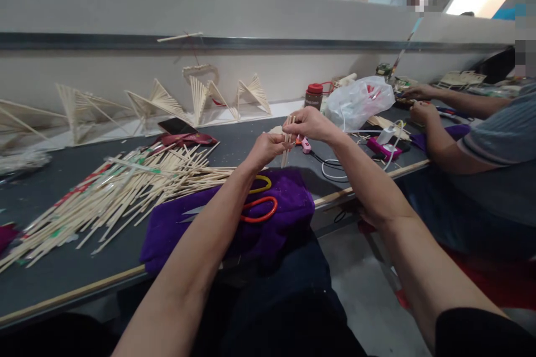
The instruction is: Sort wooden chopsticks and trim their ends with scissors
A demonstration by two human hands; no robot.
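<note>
Both of my hands meet above the table's front edge, around a few short wooden sticks [287,148] held roughly upright. My left hand [270,148] pinches them from the left, lower down. From the right, my right hand [309,124] grips them near their upper ends. Below my hands lies a purple cloth [293,192] with scissors with red and yellow handles [268,215], partly behind my left forearm. Just right of my fingers is a pink-handled tool [306,146]. A large pile of wooden sticks [138,189] spreads to the left.
Fan-shaped stick models [253,95] stand along the wall. A red-lidded jar [314,96], a plastic bag [360,103] and a magenta power strip [383,148] with white cables are at the right. Another person's hands [422,111] work further right.
</note>
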